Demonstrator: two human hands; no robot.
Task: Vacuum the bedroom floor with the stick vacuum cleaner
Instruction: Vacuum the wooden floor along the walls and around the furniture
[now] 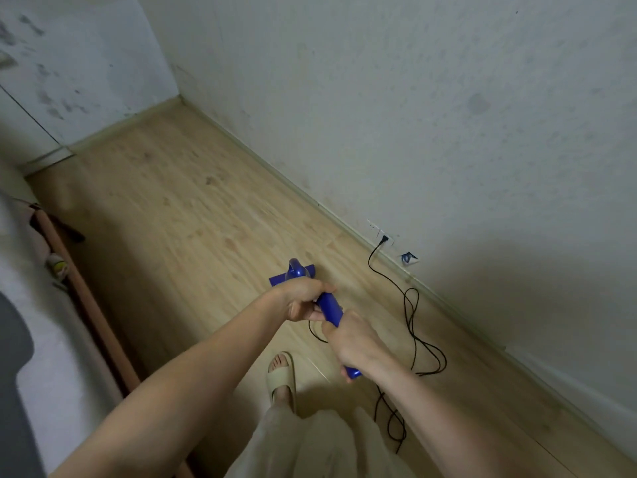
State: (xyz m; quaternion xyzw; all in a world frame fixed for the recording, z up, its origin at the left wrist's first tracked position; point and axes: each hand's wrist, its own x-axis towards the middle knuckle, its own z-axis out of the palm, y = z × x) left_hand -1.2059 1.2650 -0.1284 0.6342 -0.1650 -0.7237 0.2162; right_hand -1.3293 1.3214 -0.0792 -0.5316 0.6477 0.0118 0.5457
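Observation:
A blue stick vacuum cleaner [330, 307] points away from me, its flat head [292, 273] resting on the light wooden floor [179, 208]. My left hand [303, 300] grips the upper part of the blue handle. My right hand [351, 343] grips the handle's lower end just behind it. The stick between hands and head is mostly hidden by my left hand. A black power cord [410, 315] runs from the vacuum in loops across the floor to a wall socket [384, 239].
A white wall [413, 115] with a skirting board runs along the right. A bed with a wooden frame [86, 305] lines the left side. My foot in a beige slipper [282, 376] stands near the cord. Open floor stretches ahead to the far corner.

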